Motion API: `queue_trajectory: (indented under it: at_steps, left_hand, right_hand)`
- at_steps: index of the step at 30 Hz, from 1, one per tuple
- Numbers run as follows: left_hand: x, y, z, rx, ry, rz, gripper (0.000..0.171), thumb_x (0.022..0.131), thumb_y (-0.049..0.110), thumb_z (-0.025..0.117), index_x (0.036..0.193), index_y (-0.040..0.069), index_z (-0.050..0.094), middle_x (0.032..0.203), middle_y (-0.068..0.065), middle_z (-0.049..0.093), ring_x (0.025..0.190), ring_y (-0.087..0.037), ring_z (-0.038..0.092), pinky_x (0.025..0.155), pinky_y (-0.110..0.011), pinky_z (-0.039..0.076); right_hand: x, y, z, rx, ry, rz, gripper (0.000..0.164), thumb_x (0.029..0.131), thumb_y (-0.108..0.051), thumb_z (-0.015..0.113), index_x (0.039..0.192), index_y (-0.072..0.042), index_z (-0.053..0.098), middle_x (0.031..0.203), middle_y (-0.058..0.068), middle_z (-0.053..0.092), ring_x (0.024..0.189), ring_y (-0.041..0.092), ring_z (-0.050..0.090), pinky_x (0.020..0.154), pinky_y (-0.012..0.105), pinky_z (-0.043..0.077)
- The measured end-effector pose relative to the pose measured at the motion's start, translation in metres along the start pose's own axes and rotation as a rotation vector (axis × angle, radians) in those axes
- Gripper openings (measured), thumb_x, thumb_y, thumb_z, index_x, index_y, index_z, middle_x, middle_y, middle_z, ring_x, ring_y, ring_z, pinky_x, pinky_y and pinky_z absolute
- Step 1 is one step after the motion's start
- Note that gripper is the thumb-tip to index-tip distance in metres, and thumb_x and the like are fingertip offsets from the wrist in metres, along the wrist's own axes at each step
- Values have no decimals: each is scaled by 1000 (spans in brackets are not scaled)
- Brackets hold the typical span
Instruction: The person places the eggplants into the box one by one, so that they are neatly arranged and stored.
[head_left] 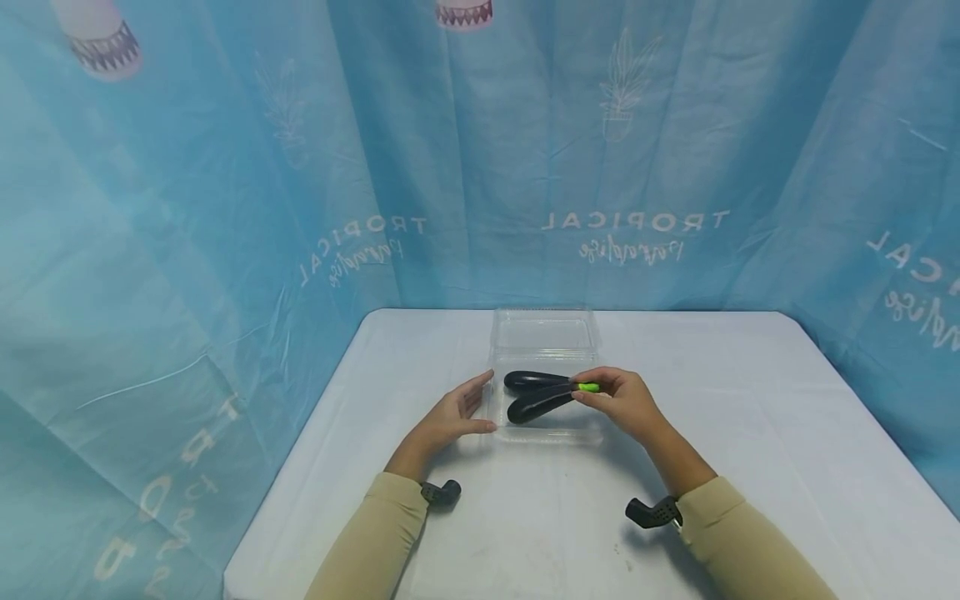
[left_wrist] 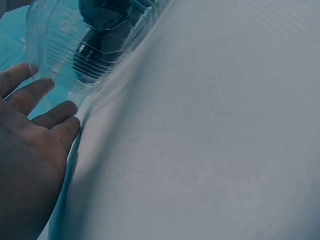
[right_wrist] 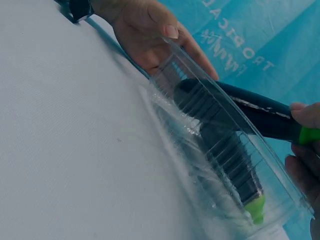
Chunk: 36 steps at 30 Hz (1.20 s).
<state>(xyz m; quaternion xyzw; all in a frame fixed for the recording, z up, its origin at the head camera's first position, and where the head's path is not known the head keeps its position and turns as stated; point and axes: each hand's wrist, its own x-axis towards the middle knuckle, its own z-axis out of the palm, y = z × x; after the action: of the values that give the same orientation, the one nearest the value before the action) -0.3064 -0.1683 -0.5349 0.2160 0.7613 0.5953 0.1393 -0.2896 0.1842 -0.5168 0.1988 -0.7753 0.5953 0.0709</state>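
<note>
A clear plastic clamshell box (head_left: pixel 600 435) lies on the table with its lid (head_left: pixel 545 329) folded back at the far side. Between the thumb and fingers of my right hand (head_left: pixel 625 406), the green stem end of one dark eggplant (right_wrist: pixel 255 111) is pinched. Its rounded end points left, into the box. A second eggplant (right_wrist: pixel 232 160), with a green cap, lies in the box below it. My left hand (head_left: pixel 450 417) is at the box's left side, fingers extended and thumb apart, fingertips right at the wall.
White cloth covers the table (head_left: pixel 750 400). Blue printed curtains (head_left: pixel 480 167) hang behind it and along both sides. Each wrist carries a black camera mount, such as the right mount (head_left: pixel 651 512).
</note>
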Motion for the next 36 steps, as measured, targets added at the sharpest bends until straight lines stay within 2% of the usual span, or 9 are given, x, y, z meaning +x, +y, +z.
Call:
queue_trajectory:
  at_steps: [3,9,16,19,25,32,36]
  left_hand:
    - [0,-1,0,-2,-1,7,101,84,7,91,166,16,34,172,-3,25,156,-26,25,123,-32,27]
    - [0,-2,0,-12,-2,9,101,84,5,90,166,16,33,172,-2,25,156,-25,25,122,-30,27]
    - [-1,-1,0,-6,-4,6,101,84,6,90,167,15,32,172,-3,25,156,-26,25,123,-31,27]
    - [-1,-2,0,-9,-10,8,100,85,5,89,167,13,32,172,-4,24,156,-26,24,123,-32,26]
    - [-1,-2,-1,-12,-14,7,101,85,3,88,167,13,31,172,-3,24,156,-24,25,122,-28,27]
    - [-1,-2,-1,-20,-18,22,100,86,1,87,167,8,29,172,-3,24,157,-29,23,122,-29,27]
    - [-2,-4,0,-26,-17,24,99,85,1,87,167,11,32,172,-4,25,157,-29,23,123,-32,26]
  right_hand:
    - [0,-2,2,-39,-11,2,22,90,-16,87,110,-10,81,110,3,75,105,21,70,88,27,59]
    - [-1,-10,9,-93,-45,-19,23,91,-21,87,112,-14,81,111,-1,74,104,20,69,97,42,57]
    - [-1,-11,14,-123,-71,-44,22,91,-18,87,113,-16,81,112,-3,75,102,19,69,92,55,58]
    - [-1,-14,16,-135,-79,-52,22,91,-16,87,112,-14,82,111,-4,75,104,20,69,93,59,57]
    - [-1,-15,16,-191,-91,-59,21,91,-15,87,111,-13,82,111,-6,76,106,20,70,96,57,57]
    - [1,-9,17,-312,-100,-81,22,89,-16,88,111,-17,82,109,-7,76,100,17,71,86,47,61]
    - [1,-8,16,-340,-97,-67,22,89,-16,88,110,-16,82,110,-6,76,103,20,71,90,51,61]
